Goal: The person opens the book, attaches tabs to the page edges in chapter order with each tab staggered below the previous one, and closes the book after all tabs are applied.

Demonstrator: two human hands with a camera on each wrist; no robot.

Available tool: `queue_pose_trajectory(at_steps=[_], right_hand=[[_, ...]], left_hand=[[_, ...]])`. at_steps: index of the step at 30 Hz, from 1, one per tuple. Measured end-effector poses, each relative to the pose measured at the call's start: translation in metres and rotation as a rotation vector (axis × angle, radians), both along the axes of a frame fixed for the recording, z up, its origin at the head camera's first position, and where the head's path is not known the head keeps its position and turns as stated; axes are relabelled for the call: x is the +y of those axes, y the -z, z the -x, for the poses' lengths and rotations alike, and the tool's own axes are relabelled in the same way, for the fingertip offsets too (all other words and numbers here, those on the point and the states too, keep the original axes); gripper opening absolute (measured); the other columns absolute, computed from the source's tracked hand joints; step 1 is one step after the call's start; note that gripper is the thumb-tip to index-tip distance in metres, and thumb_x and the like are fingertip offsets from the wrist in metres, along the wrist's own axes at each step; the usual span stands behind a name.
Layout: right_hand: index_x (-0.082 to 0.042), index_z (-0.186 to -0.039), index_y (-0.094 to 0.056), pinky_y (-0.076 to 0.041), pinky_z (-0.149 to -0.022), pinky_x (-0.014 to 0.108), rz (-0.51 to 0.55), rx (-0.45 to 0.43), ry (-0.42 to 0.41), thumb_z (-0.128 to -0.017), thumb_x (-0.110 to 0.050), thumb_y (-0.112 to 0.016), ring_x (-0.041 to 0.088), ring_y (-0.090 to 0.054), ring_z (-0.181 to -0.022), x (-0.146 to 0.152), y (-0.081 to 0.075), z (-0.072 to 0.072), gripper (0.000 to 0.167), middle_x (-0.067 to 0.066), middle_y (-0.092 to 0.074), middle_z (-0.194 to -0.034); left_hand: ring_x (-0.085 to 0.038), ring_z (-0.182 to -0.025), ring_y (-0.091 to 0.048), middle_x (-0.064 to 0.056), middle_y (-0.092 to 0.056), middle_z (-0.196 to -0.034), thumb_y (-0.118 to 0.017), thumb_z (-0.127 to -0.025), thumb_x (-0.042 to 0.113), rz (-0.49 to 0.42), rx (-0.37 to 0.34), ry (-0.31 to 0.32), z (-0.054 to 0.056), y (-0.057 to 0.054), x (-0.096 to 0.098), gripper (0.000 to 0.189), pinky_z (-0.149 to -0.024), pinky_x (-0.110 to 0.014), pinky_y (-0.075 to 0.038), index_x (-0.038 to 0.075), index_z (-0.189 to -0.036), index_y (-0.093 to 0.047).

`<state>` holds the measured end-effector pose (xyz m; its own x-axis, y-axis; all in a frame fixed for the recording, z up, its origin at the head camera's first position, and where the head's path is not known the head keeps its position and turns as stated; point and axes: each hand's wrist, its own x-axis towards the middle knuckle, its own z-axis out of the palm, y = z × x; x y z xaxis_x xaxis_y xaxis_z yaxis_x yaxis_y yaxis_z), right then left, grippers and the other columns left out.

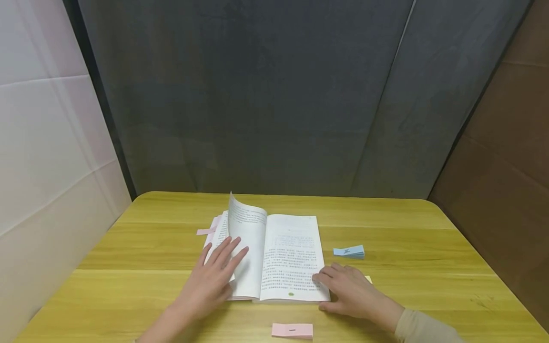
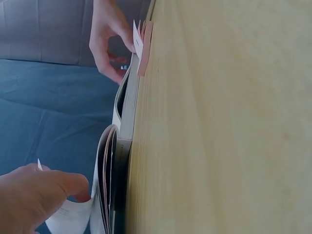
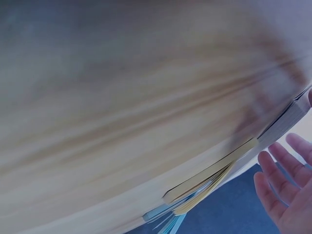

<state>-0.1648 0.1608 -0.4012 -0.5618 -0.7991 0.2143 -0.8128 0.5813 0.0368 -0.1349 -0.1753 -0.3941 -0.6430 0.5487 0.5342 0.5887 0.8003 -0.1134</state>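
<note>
An open book [image 1: 293, 257] of printed pages lies on the table. My left hand [image 1: 210, 281], fingers spread, rests on its left side against a leaf [image 1: 246, 226] whose top corner curls upward. In the left wrist view, that hand's thumb [image 2: 73, 185] is beside the curved paper. At the lower right corner of the book is my right hand [image 1: 353, 290], its fingertips at the page edge and its thumb near the bottom edge. The right wrist view shows its fingers [image 3: 278, 175] loosely extended. A pink paper tab [image 1: 207, 231] sticks out from the book's left side.
A pink sticky-note pad [image 1: 292, 330] lies in front of the book. To the right is a blue pad [image 1: 349, 252], and a yellow pad [image 3: 209, 173] is mostly hidden behind the right hand in the head view. A dark curtain [image 1: 257, 95] hangs behind the wooden table [image 1: 141, 252].
</note>
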Motion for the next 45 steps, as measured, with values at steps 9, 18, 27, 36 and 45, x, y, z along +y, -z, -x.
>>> queue_pose_trajectory(at_steps=[9, 18, 27, 36, 45], right_hand=[[-0.016, -0.105, -0.059, -0.045, -0.068, 0.035, 0.022, 0.011, -0.008, -0.074, -0.051, -0.060, 0.013, -0.049, -0.091, -0.001, -0.001, 0.000, 0.046, -0.005, -0.054, -0.097], [-0.016, -0.101, -0.061, -0.040, -0.057, 0.024, -0.009, -0.080, 0.034, -0.075, -0.058, -0.054, 0.009, -0.047, -0.074, -0.009, -0.011, 0.007, 0.049, -0.007, -0.055, -0.087], [-0.015, -0.103, -0.063, -0.044, -0.058, 0.029, 0.009, -0.134, 0.113, -0.079, -0.048, -0.056, 0.014, -0.054, -0.079, -0.045, -0.030, 0.035, 0.042, -0.003, -0.059, -0.091], [-0.013, -0.104, -0.063, -0.044, -0.075, 0.032, 0.069, -0.225, 0.167, -0.081, -0.038, -0.058, 0.016, -0.055, -0.090, -0.085, -0.041, 0.069, 0.034, -0.001, -0.061, -0.098], [-0.015, -0.112, -0.058, -0.042, -0.079, 0.032, 0.034, -0.296, 0.203, -0.081, -0.039, -0.058, 0.016, -0.052, -0.097, -0.113, -0.033, 0.088, 0.039, -0.001, -0.056, -0.105]], left_hand=[[-0.034, -0.115, -0.037, -0.011, -0.051, -0.110, -0.065, -0.056, 0.017, 0.078, -0.029, -0.097, -0.001, 0.002, -0.006, 0.041, -0.091, -0.059, -0.020, 0.010, -0.096, -0.059], [-0.028, -0.103, -0.048, -0.006, -0.055, -0.101, -0.062, -0.062, 0.015, 0.135, -0.124, -0.175, -0.004, 0.002, -0.007, 0.030, -0.087, -0.057, -0.027, 0.011, -0.091, -0.059], [-0.020, -0.078, -0.055, 0.001, -0.056, -0.084, -0.059, -0.067, 0.013, 0.081, -0.182, -0.186, 0.001, 0.001, -0.005, 0.021, -0.072, -0.043, -0.043, 0.011, -0.088, -0.059], [-0.015, -0.061, -0.050, 0.003, -0.052, -0.076, -0.060, -0.071, 0.017, 0.068, -0.224, -0.172, 0.001, 0.001, -0.005, 0.018, -0.050, -0.029, -0.041, 0.010, -0.088, -0.059], [-0.017, -0.067, -0.050, 0.002, -0.052, -0.079, -0.065, -0.072, 0.032, 0.054, -0.369, -0.198, -0.002, 0.000, -0.007, 0.031, -0.049, -0.030, -0.040, 0.009, -0.094, -0.060]])
